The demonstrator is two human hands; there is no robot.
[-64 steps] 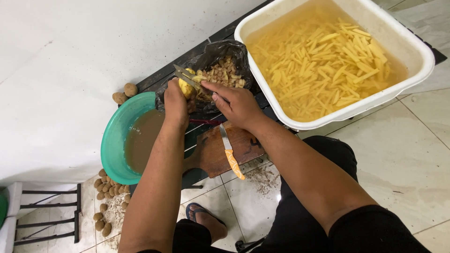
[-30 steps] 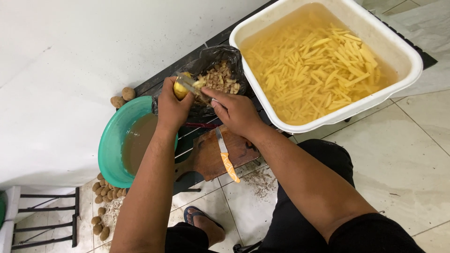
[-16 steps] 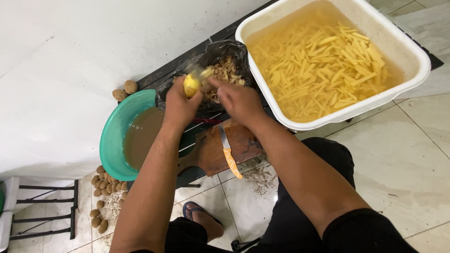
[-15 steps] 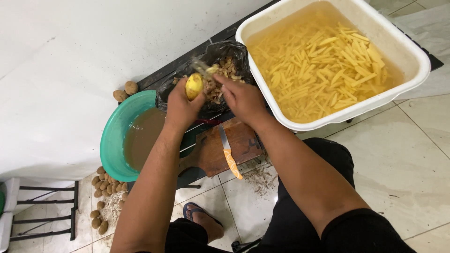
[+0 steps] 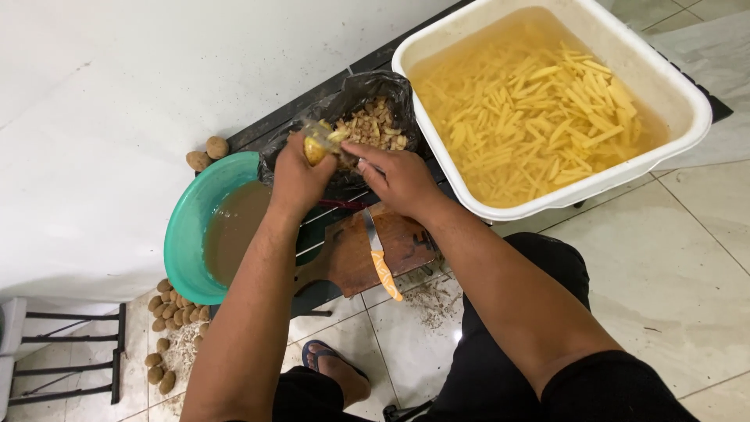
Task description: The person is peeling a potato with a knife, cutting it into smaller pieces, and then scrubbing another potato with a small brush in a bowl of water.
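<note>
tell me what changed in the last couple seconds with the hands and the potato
The right hand has kept stroking the peeler over the potato, which the left hand turned over the black bag of peels. The knife on the board and both tubs stayed put.

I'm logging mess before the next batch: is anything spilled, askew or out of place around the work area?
Yes. Peel scraps are strewn on the floor tiles below the cutting board, and loose small potatoes lie on the floor by the green basin. The orange-handled knife overhangs the board's edge.
</note>
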